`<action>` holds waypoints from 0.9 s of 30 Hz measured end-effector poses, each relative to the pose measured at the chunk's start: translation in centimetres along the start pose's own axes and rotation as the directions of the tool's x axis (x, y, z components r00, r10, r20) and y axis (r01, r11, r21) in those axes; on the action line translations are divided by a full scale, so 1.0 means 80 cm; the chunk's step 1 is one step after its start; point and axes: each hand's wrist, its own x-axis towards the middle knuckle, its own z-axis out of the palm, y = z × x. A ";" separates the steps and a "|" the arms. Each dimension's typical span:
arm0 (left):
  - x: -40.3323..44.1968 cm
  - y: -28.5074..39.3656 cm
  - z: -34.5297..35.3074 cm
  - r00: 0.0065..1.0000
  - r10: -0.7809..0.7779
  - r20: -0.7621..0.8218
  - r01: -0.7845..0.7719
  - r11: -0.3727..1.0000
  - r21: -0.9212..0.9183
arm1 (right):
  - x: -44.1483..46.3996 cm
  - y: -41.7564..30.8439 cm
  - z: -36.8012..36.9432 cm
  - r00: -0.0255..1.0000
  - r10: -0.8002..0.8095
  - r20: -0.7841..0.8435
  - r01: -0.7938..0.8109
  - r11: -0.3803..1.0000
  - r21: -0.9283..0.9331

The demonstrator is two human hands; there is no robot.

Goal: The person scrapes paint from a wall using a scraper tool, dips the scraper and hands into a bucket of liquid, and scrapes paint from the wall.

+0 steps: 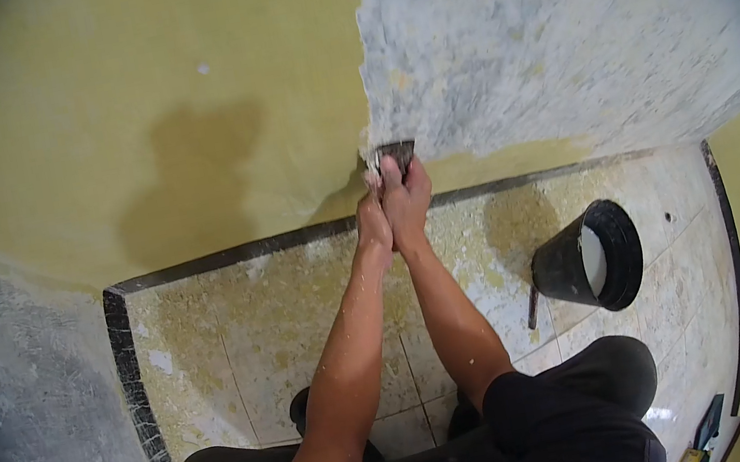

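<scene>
Low on the wall, my right hand is closed around a scraper, its thumb stretched up towards the blade. My left hand presses against it from the left and is closed on the same scraper; its fingers are partly hidden. The dark, wide blade touches the wall at the ragged edge between yellow paint and the scraped grey-white surface. Pale scrapings cling near the left fingertips. The scraper's handle is hidden inside my hands.
Right of my arms, a black bucket with whitish liquid leans tilted on the floor, a stick-like handle beside it. Paint flakes litter the tiles below a black skirting strip. A green-and-yellow tool lies at lower right.
</scene>
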 end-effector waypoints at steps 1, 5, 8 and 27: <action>0.003 -0.006 -0.002 0.999 0.036 0.009 -0.036 0.999 -0.032 | -0.006 0.015 -0.003 0.999 -0.023 -0.035 0.022 1.000 -0.014; 0.006 -0.047 -0.018 0.995 -0.100 -0.014 0.101 0.992 0.081 | -0.024 0.050 -0.020 0.995 0.081 -0.062 -0.080 0.997 0.022; 0.008 -0.060 -0.022 0.990 -0.144 -0.006 0.144 0.990 0.004 | -0.029 0.056 -0.026 0.987 0.151 -0.054 -0.153 0.988 -0.036; -0.005 -0.031 -0.012 0.989 -0.139 -0.058 0.148 0.972 0.184 | -0.026 0.062 -0.025 0.995 0.089 -0.044 -0.091 0.995 -0.045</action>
